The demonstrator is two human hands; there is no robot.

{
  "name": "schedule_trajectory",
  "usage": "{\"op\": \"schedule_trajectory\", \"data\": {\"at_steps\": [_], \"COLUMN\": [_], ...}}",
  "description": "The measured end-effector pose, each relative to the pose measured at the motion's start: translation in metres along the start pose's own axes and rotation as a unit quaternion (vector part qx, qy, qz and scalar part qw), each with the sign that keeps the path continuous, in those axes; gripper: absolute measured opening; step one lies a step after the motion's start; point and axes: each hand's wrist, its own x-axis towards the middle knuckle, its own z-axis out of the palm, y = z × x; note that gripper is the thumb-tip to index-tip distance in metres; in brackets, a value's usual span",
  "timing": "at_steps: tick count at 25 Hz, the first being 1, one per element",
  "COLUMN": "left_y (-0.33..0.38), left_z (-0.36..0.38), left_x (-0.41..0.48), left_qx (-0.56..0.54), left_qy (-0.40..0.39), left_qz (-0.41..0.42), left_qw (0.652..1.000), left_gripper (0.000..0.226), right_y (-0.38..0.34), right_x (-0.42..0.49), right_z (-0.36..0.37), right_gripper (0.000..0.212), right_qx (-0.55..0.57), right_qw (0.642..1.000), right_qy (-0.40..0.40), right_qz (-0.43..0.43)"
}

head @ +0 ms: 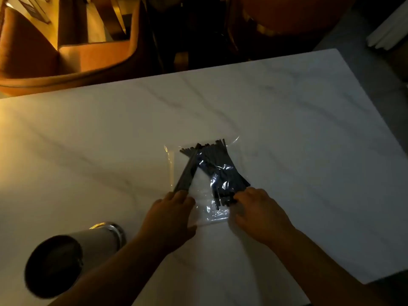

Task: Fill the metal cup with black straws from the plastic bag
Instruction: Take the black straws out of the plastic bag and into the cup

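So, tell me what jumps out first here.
A clear plastic bag of thin black straws lies midway on the white marble table; the left hand grips a bundle of them, the right hand pinches at their near ends. A round metal cup stands near left, dark inside.

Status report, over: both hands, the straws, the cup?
Left hand on plastic bag, grip unclear. Right hand pinches black straws. Metal cup: no straws seen inside. Nothing in the way.
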Motion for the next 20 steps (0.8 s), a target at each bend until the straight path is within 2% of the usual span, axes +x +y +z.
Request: {"op": "schedule_trajectory", "data": {"at_steps": [1, 4, 6, 8, 10, 12, 16, 20], "left_y": [0.001, 0.003, 0.005, 0.007, 0.010, 0.010, 0.001, 0.002], "left_z": [0.005, 0.024, 0.031, 0.035, 0.036, 0.031, 0.011, -0.036], "left_x": [0.004, 0.011, 0.015, 0.016, 0.017, 0.017, 0.004, -0.018], "left_qx": [0.006, 0.050, 0.070, 0.086, 0.080, 0.062, 0.000, -0.062], "left_qy": [-0.032, -0.045, -0.052, -0.003, 0.025, 0.028, 0.062, 0.133], "left_qz": [0.002, 0.028, 0.036, 0.057, 0.066, 0.051, -0.005, -0.007], "left_qw": [0.999, 0.997, 0.996, 0.995, 0.994, 0.996, 0.998, 0.989], "left_gripper": [0.077, 0.090, 0.081, 0.057, 0.033, 0.020, 0.017, 0.043], "right_y": [0.005, 0.015, 0.019, 0.018, 0.014, 0.010, -0.012, -0.052], "right_x": [0.000, -0.002, 0.001, 0.005, 0.008, 0.011, 0.005, -0.008], "right_z": [0.004, 0.018, 0.032, 0.040, 0.047, 0.045, 0.022, -0.024], "right_gripper": [0.050, 0.070, 0.062, 0.045, 0.033, 0.025, 0.016, 0.006], "right_qx": [0.001, -0.037, -0.055, -0.070, -0.077, -0.085, -0.047, 0.071], "right_qw": [1.000, 0.998, 0.994, 0.985, 0.979, 0.976, 0.970, 0.960], "right_qy": [0.002, 0.038, 0.080, 0.146, 0.178, 0.189, 0.219, 0.260], "right_qz": [-0.010, -0.037, -0.043, -0.054, -0.067, -0.071, -0.095, -0.075]}}
